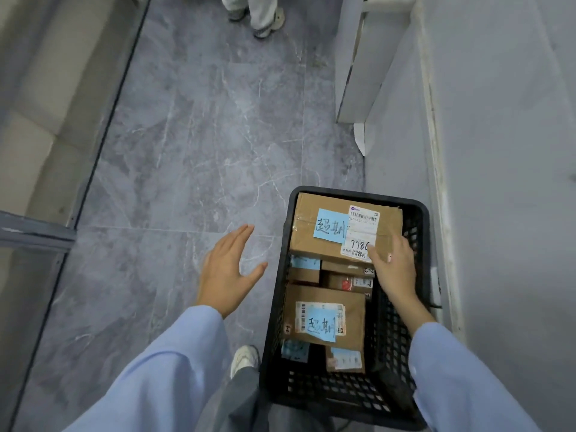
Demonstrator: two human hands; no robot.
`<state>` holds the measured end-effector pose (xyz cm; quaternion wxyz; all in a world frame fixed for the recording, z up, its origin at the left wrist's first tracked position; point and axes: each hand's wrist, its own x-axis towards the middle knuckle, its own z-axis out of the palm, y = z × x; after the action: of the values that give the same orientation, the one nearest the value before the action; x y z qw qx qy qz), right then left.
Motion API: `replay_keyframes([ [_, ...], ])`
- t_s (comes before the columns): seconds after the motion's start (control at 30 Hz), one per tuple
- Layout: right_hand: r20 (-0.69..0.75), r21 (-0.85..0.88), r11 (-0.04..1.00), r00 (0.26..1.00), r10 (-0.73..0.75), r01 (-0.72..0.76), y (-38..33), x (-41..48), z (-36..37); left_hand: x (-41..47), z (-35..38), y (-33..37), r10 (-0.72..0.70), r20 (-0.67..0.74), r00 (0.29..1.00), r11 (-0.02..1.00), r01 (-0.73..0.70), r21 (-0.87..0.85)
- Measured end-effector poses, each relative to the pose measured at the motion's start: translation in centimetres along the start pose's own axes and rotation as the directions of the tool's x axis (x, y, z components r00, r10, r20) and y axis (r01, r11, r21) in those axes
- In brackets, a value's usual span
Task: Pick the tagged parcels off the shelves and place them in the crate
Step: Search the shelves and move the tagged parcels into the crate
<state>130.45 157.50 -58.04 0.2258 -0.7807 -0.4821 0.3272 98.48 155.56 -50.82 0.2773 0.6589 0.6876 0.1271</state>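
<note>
On the grey marbled floor, close to the pale wall on the right, stands a black lattice crate with cardboard parcels stacked inside. At its far end the largest parcel lies flat on top of the rest, carrying a blue handwritten tag and a white barcode label. The right hand rests on that parcel's near right corner. Its fingers lie loosely spread on the top face and the thumb lies by the label at the near edge – touching the box, not wrapped round it. Toward the crate's near end a second tagged parcel lies flat, with smaller boxes showing between the two, lower down. The left hand hovers over the floor just left of the crate, fingers straight and thumb held wide, holding nothing. Both arms wear light blue sleeves – a white shoe shows beside the crate's near left corner, and another person's legs stand at the far end of the floor
</note>
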Motion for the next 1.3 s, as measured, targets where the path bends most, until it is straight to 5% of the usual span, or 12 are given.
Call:
replay_keyframes([
  [0.23,0.266,-0.244,0.921,0.934,-0.238,0.304,-10.7,-2.2,2.1,-2.5,-7.2,-0.9,-0.100,-0.138,0.985,0.995,0.103,0.011],
  [0.53,0.547,-0.258,0.635,0.652,-0.526,0.728,-31.5,-10.3,8.8,-11.6,-22.6,-7.4,-0.298,-0.395,0.869,0.932,0.354,0.075],
  [0.9,0.597,-0.048,0.171,0.166,-0.785,0.984,-56.1,-34.6,17.8,-33.1,-42.8,-18.4,-0.426,-0.718,0.551,0.802,0.596,-0.019],
  [1.3,0.574,0.216,-0.133,-0.236,-0.784,0.967,-66.3,-62.0,28.3,-58.0,-50.3,-30.2,-0.568,-0.799,0.196,0.568,0.796,-0.208],
])
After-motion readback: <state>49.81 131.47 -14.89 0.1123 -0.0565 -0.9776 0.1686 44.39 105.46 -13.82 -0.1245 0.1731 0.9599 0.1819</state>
